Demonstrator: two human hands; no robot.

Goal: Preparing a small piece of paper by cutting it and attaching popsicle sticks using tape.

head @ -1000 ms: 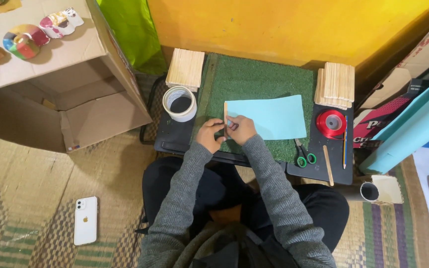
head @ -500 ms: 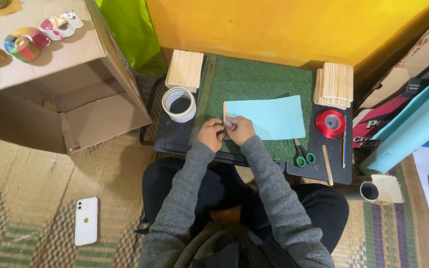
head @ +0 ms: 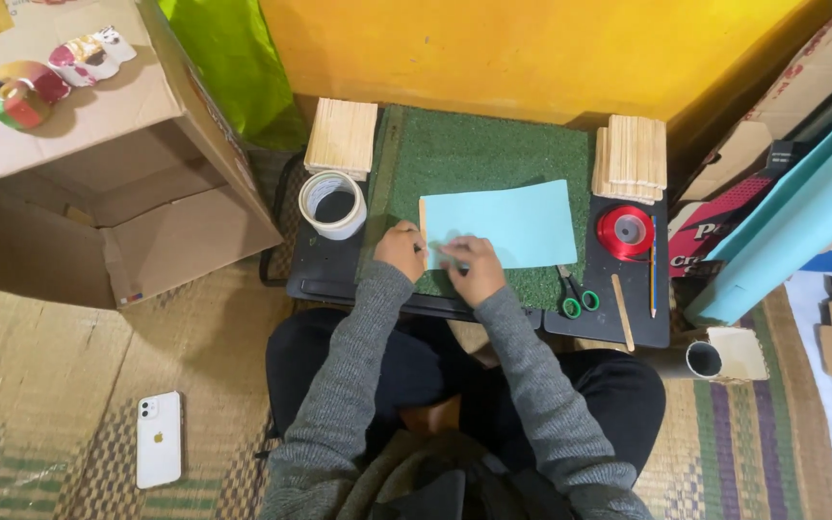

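Wooden craft stick (head: 423,223) is pinched by the left hand (head: 400,250) at the blue paper's (head: 507,224) left edge, right hand (head: 469,264) pressed flat beside; only this stick is placed so far, stacks untouched.

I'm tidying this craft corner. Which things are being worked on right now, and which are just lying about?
In use:
- light blue paper sheet
- wooden stick at its left edge
- left hand and right hand, both at that edge
- green mat under the sheet

Lying about:
- white tape roll
- red ribbon spool
- green-handled scissors
- stick stacks
- white phone
- cardboard box
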